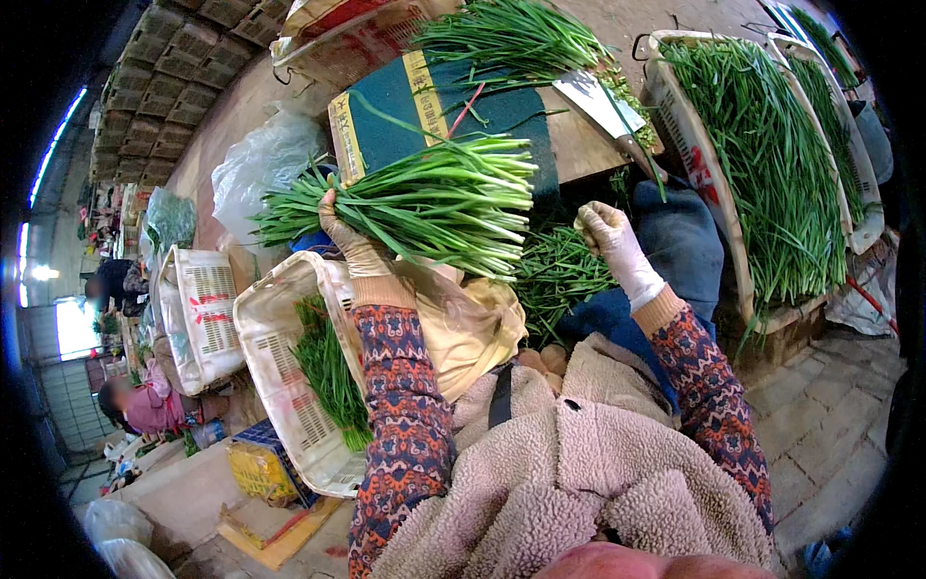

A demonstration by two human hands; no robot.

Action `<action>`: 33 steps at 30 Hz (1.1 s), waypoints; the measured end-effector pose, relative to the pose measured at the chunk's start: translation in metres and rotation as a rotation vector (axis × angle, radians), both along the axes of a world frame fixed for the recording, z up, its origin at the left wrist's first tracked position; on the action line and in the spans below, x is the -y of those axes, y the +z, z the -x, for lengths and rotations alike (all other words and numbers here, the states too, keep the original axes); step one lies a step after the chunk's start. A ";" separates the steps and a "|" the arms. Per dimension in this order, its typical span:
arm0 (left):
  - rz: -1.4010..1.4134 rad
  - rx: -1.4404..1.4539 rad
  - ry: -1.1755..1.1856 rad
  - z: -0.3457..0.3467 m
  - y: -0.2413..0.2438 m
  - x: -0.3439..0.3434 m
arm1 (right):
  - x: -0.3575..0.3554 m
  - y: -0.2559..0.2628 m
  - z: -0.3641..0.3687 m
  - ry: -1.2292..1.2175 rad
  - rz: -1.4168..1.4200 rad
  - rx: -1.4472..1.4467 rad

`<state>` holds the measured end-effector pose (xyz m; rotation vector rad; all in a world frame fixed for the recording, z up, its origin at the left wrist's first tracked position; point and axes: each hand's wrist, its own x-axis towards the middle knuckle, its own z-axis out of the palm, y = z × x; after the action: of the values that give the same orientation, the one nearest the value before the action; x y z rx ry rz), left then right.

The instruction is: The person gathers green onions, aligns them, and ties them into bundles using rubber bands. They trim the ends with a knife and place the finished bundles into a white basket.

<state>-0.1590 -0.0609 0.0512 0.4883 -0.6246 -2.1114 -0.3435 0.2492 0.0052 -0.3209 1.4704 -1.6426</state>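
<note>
My left hand (354,235), in a thin glove, grips a thick bunch of garlic chives (448,203) around its leafy part. The pale cut ends point right, and the leaf tips hang out to the left. To the right of the bunch, my gloved right hand (608,235) is raised with its fingers curled in; nothing shows in it. Loose green leaves (561,271) lie below, between the two hands. Beyond the bunch, a dark green padded surface (387,101) with yellow printed tape carries another pile of chives (514,36). A cleaver (600,105) rests by that pile's cut ends.
A plastic crate (712,166) full of loose chives stands at right, with another crate (864,195) behind it. At left, a white crate (268,362) holds chive bundles (329,376). A clear plastic bag (264,166) lies beyond it. Two people work in the left background.
</note>
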 end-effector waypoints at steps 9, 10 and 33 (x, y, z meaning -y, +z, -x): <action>-0.011 0.111 0.071 0.006 0.003 -0.009 | 0.023 0.054 -0.018 -0.011 0.157 -0.471; -0.006 0.121 0.074 0.005 0.001 -0.008 | 0.029 0.060 -0.016 0.025 0.070 -0.534; -0.036 0.156 0.179 0.014 -0.006 -0.009 | 0.048 0.074 -0.031 0.053 0.074 -0.812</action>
<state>-0.1729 -0.0520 0.0452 0.7084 -0.6079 -1.9309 -0.3128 0.2016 0.0795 -1.1586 1.9479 -1.5964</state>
